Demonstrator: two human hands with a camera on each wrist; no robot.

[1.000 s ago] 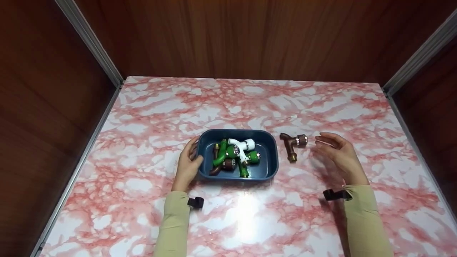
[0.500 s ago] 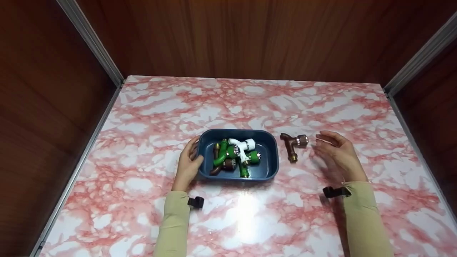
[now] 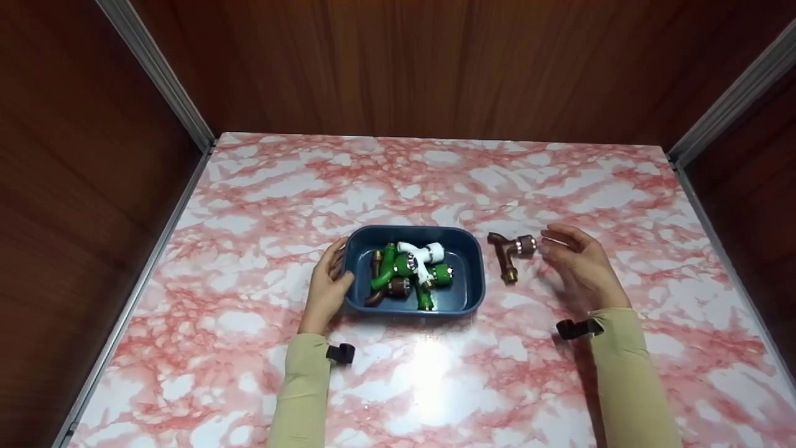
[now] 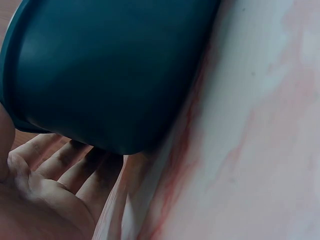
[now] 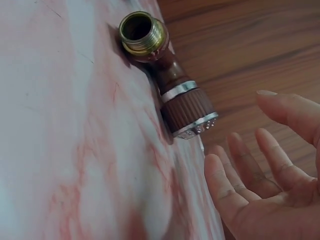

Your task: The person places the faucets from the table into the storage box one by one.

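Note:
My left hand (image 3: 326,291) holds the left end of a dark blue plastic bin (image 3: 472,298), thumb at the rim and fingers along the outer wall. In the left wrist view the bin's wall (image 4: 110,75) hides the fingertips. Several taps lie piled in the bin: a white tap (image 3: 421,256), green taps, one of them a green tap (image 3: 393,267) on top, and a brown tap (image 3: 398,287) partly covered. Outside, right of the bin, lies another brown tap (image 3: 507,252) with a brass threaded end. Just right of its ribbed knob (image 5: 187,107), my right hand (image 3: 581,261) hovers, fingers apart and holding nothing.
The table (image 3: 249,386) has a red and white marbled top. Dark wood panels (image 3: 398,68) wall it in at the back and both sides, with metal posts (image 3: 168,81) at the corners.
My right hand has moved a little left and away from me, nearer the brown tap's knob. The left hand, the bin and the taps stay where they were.

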